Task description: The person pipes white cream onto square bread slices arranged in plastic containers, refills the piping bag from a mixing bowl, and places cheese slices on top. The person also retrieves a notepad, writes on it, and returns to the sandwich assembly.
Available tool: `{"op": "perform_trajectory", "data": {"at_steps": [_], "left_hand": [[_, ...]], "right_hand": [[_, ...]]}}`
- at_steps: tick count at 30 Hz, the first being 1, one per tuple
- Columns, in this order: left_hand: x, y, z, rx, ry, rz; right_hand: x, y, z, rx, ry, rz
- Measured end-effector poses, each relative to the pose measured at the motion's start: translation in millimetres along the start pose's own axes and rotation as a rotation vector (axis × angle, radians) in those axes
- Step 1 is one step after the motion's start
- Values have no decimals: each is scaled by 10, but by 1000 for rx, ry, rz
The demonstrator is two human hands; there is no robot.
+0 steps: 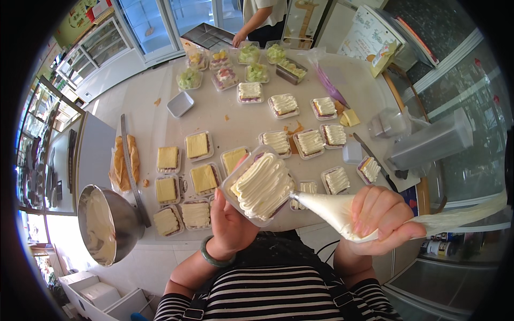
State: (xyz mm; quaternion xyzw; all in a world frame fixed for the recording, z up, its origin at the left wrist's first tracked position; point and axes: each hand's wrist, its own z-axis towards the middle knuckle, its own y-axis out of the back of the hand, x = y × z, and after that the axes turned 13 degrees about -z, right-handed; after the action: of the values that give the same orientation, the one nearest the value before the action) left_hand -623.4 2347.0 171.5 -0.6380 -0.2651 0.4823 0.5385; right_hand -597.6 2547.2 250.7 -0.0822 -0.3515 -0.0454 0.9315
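My left hand [232,218] holds up a clear plastic box of layered cake [263,186], tilted toward me, its top covered in piped ridges of white cream. In my right hand [379,218] is a piping bag [327,208] full of white cream, squeezed in the fist, with its tail trailing off to the right. The metal nozzle [295,196] touches or nearly touches the box's right edge. Boxes topped with plain yellow sponge, such as one sponge-topped box [204,178], stand to the left. Several cream-topped boxes [309,143] stand beyond and to the right.
A steel bowl of cream [130,224] sits at the table's left edge, beside a metal ruler [130,168]. At right lie a long knife [375,160] and a clear plastic container [431,140]. Lettuce-filled boxes [257,73] and a purple piping bag [327,82] are farther back, near another person's hand [239,38].
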Motion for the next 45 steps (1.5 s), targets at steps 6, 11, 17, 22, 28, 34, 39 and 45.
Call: {"op": "perform_trajectory", "data": {"at_steps": [6, 11, 17, 22, 28, 34, 39, 45], "left_hand": [[20, 0, 2, -26, -5, -22], [16, 73, 3, -111, 35, -141], [-11, 185, -8, -94, 77, -118], [4, 177, -16, -110, 74, -70], [32, 100, 8, -108, 21, -164], [40, 54, 28, -76, -9, -158], [37, 51, 26, -113, -6, -185], [16, 86, 21, -103, 11, -204]], "right_hand": [[-22, 16, -17, -102, -118, -57], [91, 56, 86, -214, 36, 173], [62, 56, 108, -118, -44, 108], [5, 38, 112, -86, -99, 49], [13, -132, 7, -18, 14, 147], [-35, -213, -108, 90, -12, 76], [16, -140, -67, 114, -106, 8], [-6, -50, -31, 17, -130, -26]]}}
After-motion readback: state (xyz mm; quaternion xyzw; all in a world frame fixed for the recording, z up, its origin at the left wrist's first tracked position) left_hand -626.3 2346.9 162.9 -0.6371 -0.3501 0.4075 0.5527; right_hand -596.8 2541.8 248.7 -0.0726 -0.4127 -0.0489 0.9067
